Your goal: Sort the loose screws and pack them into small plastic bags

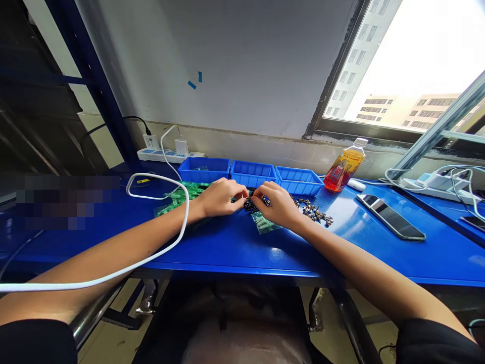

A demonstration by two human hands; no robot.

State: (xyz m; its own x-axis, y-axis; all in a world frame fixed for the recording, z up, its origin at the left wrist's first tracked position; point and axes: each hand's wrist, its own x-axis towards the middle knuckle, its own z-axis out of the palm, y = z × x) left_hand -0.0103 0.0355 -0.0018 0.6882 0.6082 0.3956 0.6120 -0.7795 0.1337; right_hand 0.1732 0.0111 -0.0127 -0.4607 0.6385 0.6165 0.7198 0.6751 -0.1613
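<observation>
My left hand [223, 197] and my right hand [276, 203] meet above the middle of the blue table, fingertips nearly touching. Thumb and forefinger are pinched on each; whatever they hold is too small to make out. Under the fingers lies a pile of small dark parts [249, 205], partly hidden by both hands. Loose metal pieces that look like screws [320, 216] spread to the right of my right hand. A green see-through packet [265, 223] lies just below that hand. More green packets [191, 191] are heaped behind and beneath my left wrist.
Three blue bins [252, 174] stand in a row behind my hands. To their right are a drink bottle [344, 166] and a phone [392, 217]. A white cable [178, 237] loops across my left forearm. Power strips [435, 184] sit at both sides.
</observation>
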